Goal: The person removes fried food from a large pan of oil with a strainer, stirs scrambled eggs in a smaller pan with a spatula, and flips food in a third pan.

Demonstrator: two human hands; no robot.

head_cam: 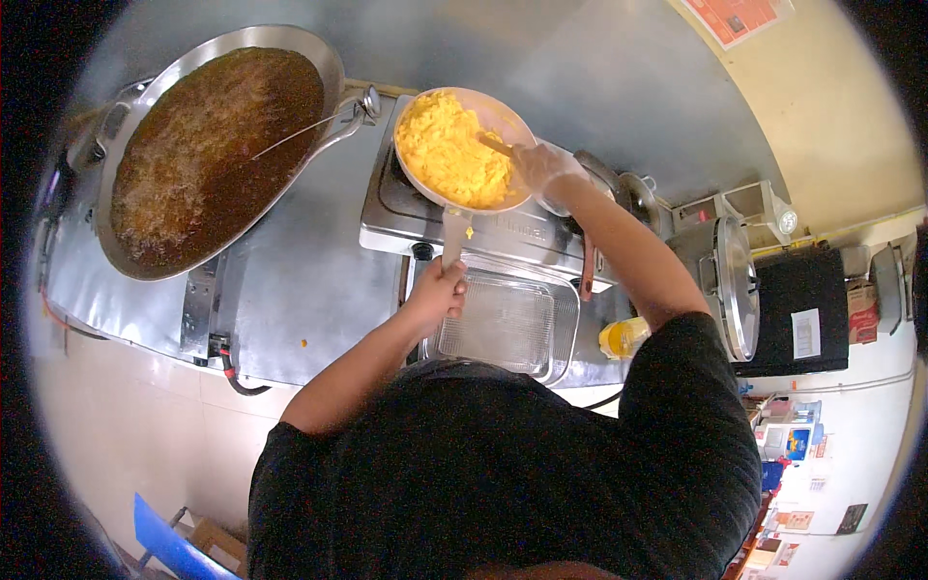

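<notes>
My left hand (pixel 437 290) grips the pale handle (pixel 455 235) of a frying pan (pixel 511 119) at the gas stove (pixel 391 199). Yellow scrambled egg (pixel 453 156) fills most of the pan, heaped toward its left side. My right hand (pixel 547 172), in a clear plastic glove, holds a wooden spatula (pixel 495 144) whose far end is in the egg. The hand is slightly blurred. A few bits of egg stick to the pan's handle near the rim. Just below the stove, close to my left hand, sits a wire mesh basket (pixel 507 319).
On the left a large wok (pixel 331 65) holds bubbling dark oil (pixel 217 159), a dial thermometer (pixel 371 101) at its rim. Right of the basket stands a container with yellow contents (pixel 623 338). A brown-handled pan (pixel 586 268) and a large lidded pot (pixel 736 290) are further right.
</notes>
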